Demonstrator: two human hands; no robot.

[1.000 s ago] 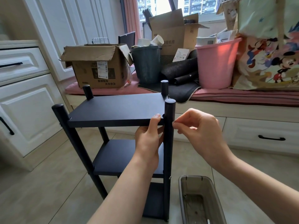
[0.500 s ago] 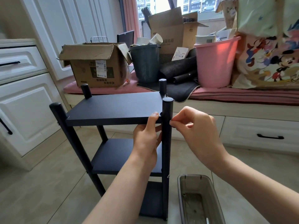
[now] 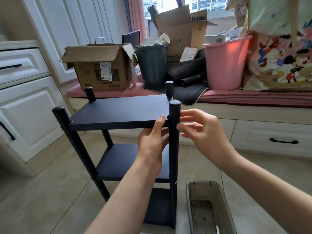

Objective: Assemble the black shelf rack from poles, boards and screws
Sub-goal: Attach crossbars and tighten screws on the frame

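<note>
The black shelf rack point(image 3: 118, 114) stands upright on the tiled floor with three boards between four poles. My left hand point(image 3: 152, 142) grips the front right edge of the top board, thumb on top and fingers underneath. The near right pole point(image 3: 173, 157) stands between my two hands. My right hand point(image 3: 200, 132) is just right of that pole at the top board's height, fingers loosely spread, with thumb and fingertips touching the pole's side. Any screw there is hidden. A small screw head point(image 3: 176, 182) shows on the pole at the middle board.
A clear plastic box point(image 3: 199, 191) sits on the floor right of the rack's foot. Behind the rack runs a window seat point(image 3: 253, 98) loaded with a cardboard box point(image 3: 101, 71), a dark bin point(image 3: 152, 65) and a pink bucket point(image 3: 224, 65). White cabinets point(image 3: 25, 107) stand at the left.
My right hand's tight pinch at the pole has loosened and its fingers have spread. My left hand keeps its hold on the top board. The view has shifted slightly.
</note>
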